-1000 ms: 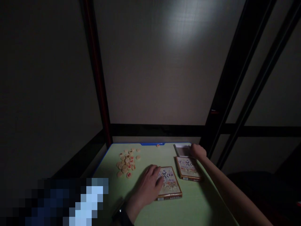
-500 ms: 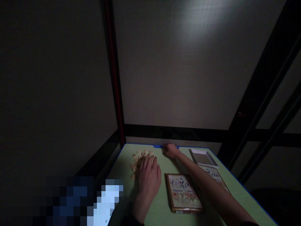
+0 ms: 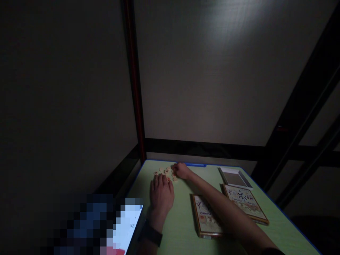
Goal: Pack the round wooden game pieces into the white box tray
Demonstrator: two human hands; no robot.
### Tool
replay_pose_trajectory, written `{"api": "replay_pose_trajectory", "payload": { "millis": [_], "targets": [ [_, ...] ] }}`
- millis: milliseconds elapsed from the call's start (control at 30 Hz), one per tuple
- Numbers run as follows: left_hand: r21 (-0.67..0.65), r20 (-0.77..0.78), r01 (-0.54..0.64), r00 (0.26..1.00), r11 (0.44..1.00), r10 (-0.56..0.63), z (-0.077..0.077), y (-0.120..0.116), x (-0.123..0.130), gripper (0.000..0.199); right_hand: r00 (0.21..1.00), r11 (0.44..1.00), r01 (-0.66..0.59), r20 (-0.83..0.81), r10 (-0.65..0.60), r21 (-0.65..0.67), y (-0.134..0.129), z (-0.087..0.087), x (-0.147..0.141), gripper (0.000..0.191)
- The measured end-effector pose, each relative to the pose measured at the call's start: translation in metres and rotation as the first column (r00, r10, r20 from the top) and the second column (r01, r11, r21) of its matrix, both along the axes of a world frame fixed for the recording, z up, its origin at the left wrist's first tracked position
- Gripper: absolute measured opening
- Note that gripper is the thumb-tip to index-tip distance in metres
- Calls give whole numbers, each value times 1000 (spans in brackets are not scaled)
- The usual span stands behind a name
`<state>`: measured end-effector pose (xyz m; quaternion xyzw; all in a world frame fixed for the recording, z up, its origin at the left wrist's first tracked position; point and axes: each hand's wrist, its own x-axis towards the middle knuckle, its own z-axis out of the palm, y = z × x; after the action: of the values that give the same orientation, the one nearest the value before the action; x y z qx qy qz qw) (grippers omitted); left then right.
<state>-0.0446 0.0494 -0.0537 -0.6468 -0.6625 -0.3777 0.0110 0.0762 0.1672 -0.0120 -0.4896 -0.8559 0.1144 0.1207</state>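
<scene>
Several round wooden chess pieces (image 3: 160, 170) lie at the far left of the green table (image 3: 186, 212). My left hand (image 3: 162, 193) lies palm down over the near side of these pieces, fingers stretched forward and slightly apart, covering some of them. At the right edge of the cluster is my right hand (image 3: 182, 170), its fingers curled down beside the pieces; whatever is between the fingertips is too small and dark to make out. A Chinese chess box (image 3: 209, 221) lies partly under my right forearm in view.
A second chess box (image 3: 245, 203) lies on the right side of the table. Behind it stands an open shallow tray (image 3: 235, 177). A bright, pixelated screen (image 3: 127, 226) shows at the lower left, and a wall rises behind the table.
My right hand has moved left to the pieces. My left hand has pushed forward over them, and the pieces at the near left are gathered closer or covered. The view has shifted slightly.
</scene>
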Motion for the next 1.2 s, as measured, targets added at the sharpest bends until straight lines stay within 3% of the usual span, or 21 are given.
{"api": "replay_pose_trajectory", "payload": {
  "millis": [433, 600, 767, 1033, 1200],
  "targets": [
    [-45, -241, -131, 963, 990, 116, 10, -3, -8, 40, 976, 973, -219, 31, 217, 74, -6, 4, -25, 19],
    [-78, -233, -161, 963, 984, 139, 17, -3, -12, 41, 993, 988, -120, 12, 119, 101, 0, 5, -13, 21],
    [-137, -123, -214, 973, 967, 197, 34, -4, -25, 41, 1000, 995, 11, 12, -12, 101, 6, 2, 9, 24],
    [-221, -105, -185, 981, 958, 165, 46, -8, -33, 40, 994, 992, -106, 6, 106, 66, -3, -5, 10, 23],
    [-184, -125, -119, 987, 976, 97, 47, -9, -26, 36, 994, 994, -105, -27, 106, 36, -16, 13, 15, 29]
  ]
}}
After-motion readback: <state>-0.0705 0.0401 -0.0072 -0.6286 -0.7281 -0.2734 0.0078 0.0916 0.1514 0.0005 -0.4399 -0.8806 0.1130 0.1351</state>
